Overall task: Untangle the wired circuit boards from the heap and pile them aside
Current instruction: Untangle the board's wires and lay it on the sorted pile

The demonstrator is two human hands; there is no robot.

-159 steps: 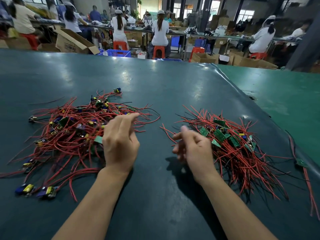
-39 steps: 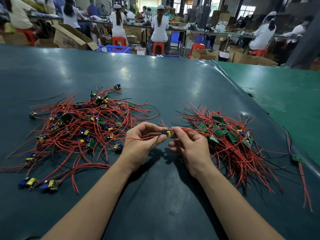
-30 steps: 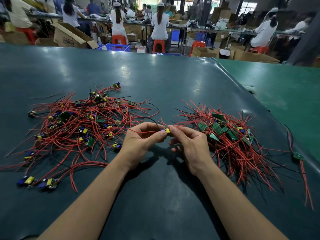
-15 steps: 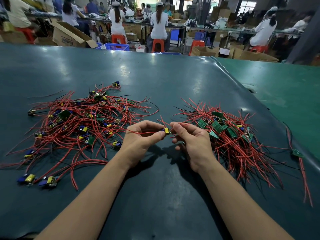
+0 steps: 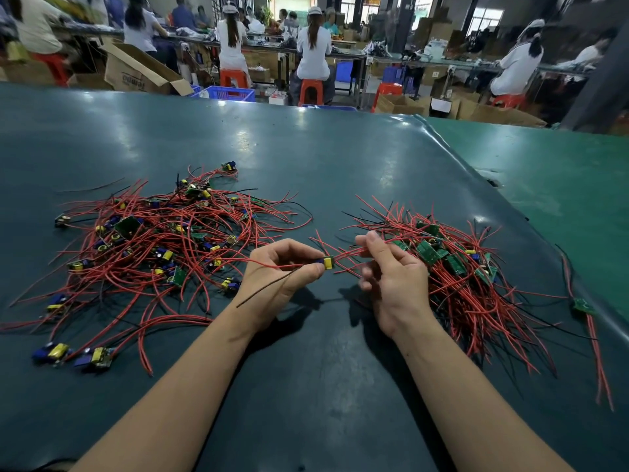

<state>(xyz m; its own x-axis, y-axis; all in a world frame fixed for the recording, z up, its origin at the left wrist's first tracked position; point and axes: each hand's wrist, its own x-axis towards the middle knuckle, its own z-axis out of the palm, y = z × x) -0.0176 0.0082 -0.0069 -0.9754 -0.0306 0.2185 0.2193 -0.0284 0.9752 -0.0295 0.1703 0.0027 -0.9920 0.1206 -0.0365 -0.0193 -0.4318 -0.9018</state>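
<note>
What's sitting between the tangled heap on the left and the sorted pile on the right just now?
In the head view, both hands: the left hand pinches a wired board, the right hand holds its red wires. Beneath them, bare table.

A dark teal bench (image 5: 306, 148) spreads beyond the grip, glossy with ceiling-light glare. To its right lies a lighter green mat (image 5: 561, 185). Past the far edge, workers (image 5: 313, 42) sit on orange stools (image 5: 311, 90) at long tables. An open carton (image 5: 136, 73) and a blue crate (image 5: 231, 93) stand far left; windows (image 5: 486, 15) glow far right.
</note>
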